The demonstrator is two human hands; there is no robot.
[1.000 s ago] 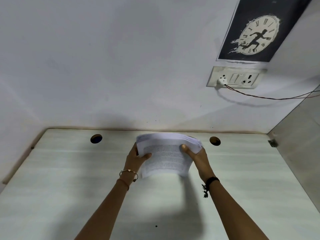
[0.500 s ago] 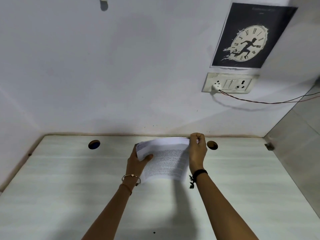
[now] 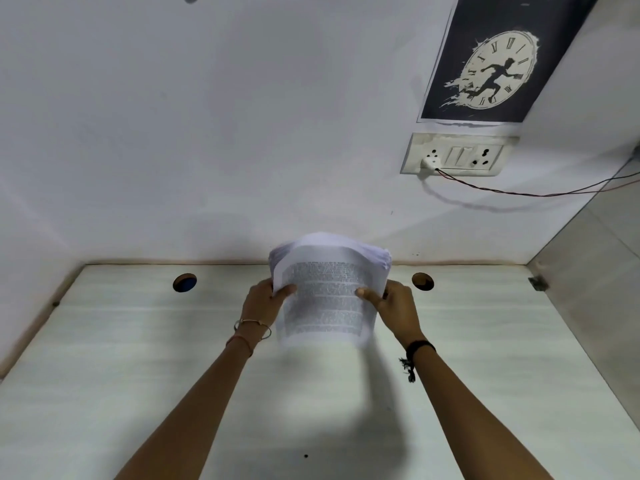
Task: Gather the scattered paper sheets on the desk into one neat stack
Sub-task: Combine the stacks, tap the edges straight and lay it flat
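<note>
head view: your left hand (image 3: 263,303) and right hand (image 3: 394,306) each clasp a side edge of the paper stack (image 3: 329,299), roughly upright over the back of the desk (image 3: 138,358). its long axis runs up and down, equally near both hands, blurred lower edge toward the desk.

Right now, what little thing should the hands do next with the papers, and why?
Probably tap the paper stack down on its bottom edge against the desk. The left hand and right hand grip its sides, holding it upright, and its top edges look fanned and uneven, so a tap should help square the sheets.
</note>
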